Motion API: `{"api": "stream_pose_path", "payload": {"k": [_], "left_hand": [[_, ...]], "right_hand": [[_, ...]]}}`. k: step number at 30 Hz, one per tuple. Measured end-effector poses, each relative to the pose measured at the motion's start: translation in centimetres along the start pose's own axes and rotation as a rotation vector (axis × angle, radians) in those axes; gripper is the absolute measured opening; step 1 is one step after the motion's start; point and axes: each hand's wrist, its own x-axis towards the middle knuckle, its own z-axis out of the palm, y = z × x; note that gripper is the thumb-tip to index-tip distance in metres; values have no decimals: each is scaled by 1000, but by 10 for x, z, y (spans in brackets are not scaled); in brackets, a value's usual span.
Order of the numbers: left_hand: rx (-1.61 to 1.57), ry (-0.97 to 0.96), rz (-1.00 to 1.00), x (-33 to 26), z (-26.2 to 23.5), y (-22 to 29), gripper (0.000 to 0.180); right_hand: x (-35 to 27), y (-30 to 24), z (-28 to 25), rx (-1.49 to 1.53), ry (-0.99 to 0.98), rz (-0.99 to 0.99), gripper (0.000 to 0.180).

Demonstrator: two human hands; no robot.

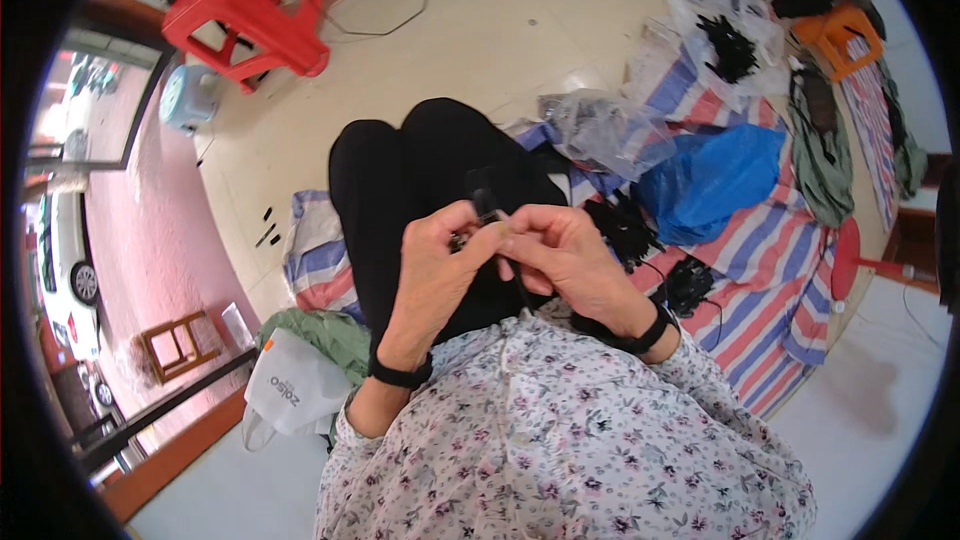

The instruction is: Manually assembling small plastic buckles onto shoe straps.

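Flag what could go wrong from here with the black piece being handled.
The black piece, in the left hand's grip, could slip and be hard to spot against the black trousers. If it fell to the right, it might get lost among the black pile beside the blue bag.

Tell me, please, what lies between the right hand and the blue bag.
In the head view, a heap of black pieces lies between the right hand and the blue bag.
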Motion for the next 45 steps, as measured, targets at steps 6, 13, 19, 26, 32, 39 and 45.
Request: {"api": "stream_pose_path", "payload": {"k": [6,13,19,26,32,39,45], "left_hand": [[-69,150,-3,-5,6,-14,12],[-315,37,-153,13,-2,-12,23],[-519,91,-305,15,17,0,27],[-708,-86,-446,14,16,-1,29],[-508,-36,-448,12,28,-2,25],[-379,-11,-446,13,40,-1,23],[-283,77,-402,7,47,-5,29]], "right_hand": [[0,3,-1,-10,2,-36,13],[-17,-5,-51,-242,102,-113,12],[-52,96,-226,-461,575,-117,8],[-51,211,-340,-868,908,-32,13],[-94,280,-362,-827,1265,229,9],[-170,362,-373,-592,1588,305,16],[-149,323,-377,-823,1564,190,31]]}}
